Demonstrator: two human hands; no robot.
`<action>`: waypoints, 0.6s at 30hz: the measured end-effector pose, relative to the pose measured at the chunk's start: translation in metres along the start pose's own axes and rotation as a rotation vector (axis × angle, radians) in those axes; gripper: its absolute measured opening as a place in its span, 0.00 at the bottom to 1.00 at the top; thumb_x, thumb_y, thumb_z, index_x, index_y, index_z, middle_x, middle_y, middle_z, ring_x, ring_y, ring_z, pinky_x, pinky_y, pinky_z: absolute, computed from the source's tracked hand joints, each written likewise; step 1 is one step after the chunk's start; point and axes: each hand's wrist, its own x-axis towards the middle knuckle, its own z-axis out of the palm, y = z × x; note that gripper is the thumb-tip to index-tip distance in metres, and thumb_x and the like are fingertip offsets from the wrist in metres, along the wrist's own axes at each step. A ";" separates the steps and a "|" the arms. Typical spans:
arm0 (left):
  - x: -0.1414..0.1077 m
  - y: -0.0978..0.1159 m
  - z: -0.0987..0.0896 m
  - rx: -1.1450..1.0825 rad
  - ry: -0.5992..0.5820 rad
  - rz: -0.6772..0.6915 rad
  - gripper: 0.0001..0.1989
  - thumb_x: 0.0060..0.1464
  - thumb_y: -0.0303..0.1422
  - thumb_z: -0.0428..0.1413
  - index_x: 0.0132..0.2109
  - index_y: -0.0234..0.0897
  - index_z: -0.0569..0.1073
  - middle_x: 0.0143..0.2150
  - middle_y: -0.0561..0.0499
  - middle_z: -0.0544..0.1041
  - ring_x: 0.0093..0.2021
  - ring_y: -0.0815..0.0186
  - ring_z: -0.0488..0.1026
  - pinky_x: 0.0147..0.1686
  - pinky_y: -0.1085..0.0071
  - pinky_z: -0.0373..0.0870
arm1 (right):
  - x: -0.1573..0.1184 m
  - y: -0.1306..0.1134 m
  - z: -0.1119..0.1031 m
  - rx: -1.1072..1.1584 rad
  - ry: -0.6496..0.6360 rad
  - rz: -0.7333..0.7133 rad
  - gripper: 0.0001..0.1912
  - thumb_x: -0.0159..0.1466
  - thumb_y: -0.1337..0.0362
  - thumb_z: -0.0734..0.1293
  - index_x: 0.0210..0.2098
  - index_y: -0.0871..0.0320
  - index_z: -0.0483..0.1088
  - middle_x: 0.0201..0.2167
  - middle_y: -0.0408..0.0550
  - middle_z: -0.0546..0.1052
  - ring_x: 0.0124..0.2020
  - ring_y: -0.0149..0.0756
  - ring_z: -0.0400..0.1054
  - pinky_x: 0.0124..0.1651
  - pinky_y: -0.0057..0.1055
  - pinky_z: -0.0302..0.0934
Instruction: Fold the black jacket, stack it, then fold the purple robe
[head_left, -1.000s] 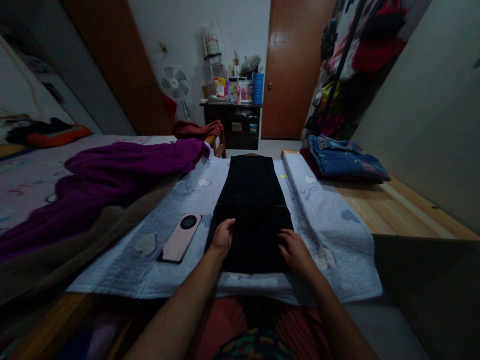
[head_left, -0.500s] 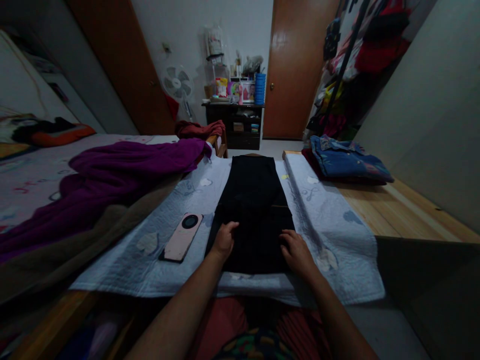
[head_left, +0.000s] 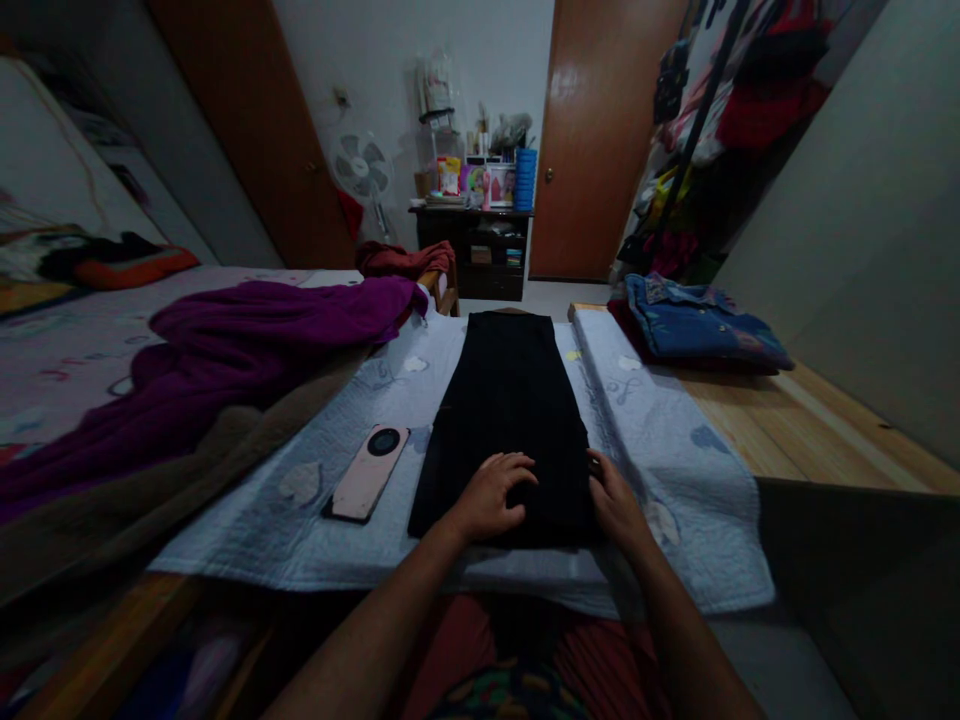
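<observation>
A black folded garment (head_left: 510, 390) lies lengthwise in front of me on a light blue quilted cloth (head_left: 315, 540). My left hand (head_left: 491, 497) rests on the near part of the garment, palm down, with fingers spread and nothing gripped. At the garment's near right edge is my right hand (head_left: 616, 508). Its fingers are apart and slightly bent, touching the side of the fabric. To the left of the garment, a pink phone (head_left: 367, 474) with a round black camera ring lies face down on the quilted cloth.
On the left, a purple blanket (head_left: 262, 330) lies across a bed beside a brown blanket (head_left: 247, 440). A folded denim garment (head_left: 705, 320) sits on the wooden surface (head_left: 795, 430) at right. Farther back stand a dark cabinet (head_left: 491, 225) and a fan (head_left: 362, 165).
My left hand has moved right and opened flat onto the garment. My right hand has shifted right to the garment's edge. The garment's near part looks smoother.
</observation>
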 end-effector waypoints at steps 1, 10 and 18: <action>-0.001 0.001 0.002 0.050 -0.011 0.007 0.23 0.42 0.26 0.57 0.49 0.43 0.74 0.60 0.47 0.69 0.63 0.56 0.61 0.65 0.54 0.46 | 0.001 0.001 -0.002 0.025 0.011 0.018 0.23 0.60 0.65 0.55 0.55 0.57 0.63 0.49 0.52 0.74 0.51 0.40 0.69 0.56 0.42 0.62; -0.007 0.009 -0.013 -0.053 0.276 -0.088 0.29 0.49 0.27 0.52 0.61 0.39 0.64 0.63 0.44 0.64 0.64 0.58 0.59 0.64 0.58 0.52 | 0.006 -0.050 0.000 -0.148 0.129 -0.245 0.16 0.60 0.67 0.58 0.46 0.56 0.69 0.50 0.54 0.73 0.53 0.42 0.67 0.59 0.44 0.59; -0.031 -0.017 -0.048 0.005 0.494 -0.586 0.21 0.45 0.27 0.56 0.50 0.36 0.72 0.51 0.42 0.72 0.55 0.53 0.68 0.58 0.57 0.60 | 0.002 -0.080 0.036 -0.136 -0.282 -0.371 0.26 0.60 0.63 0.65 0.58 0.55 0.63 0.58 0.54 0.68 0.60 0.42 0.62 0.63 0.45 0.56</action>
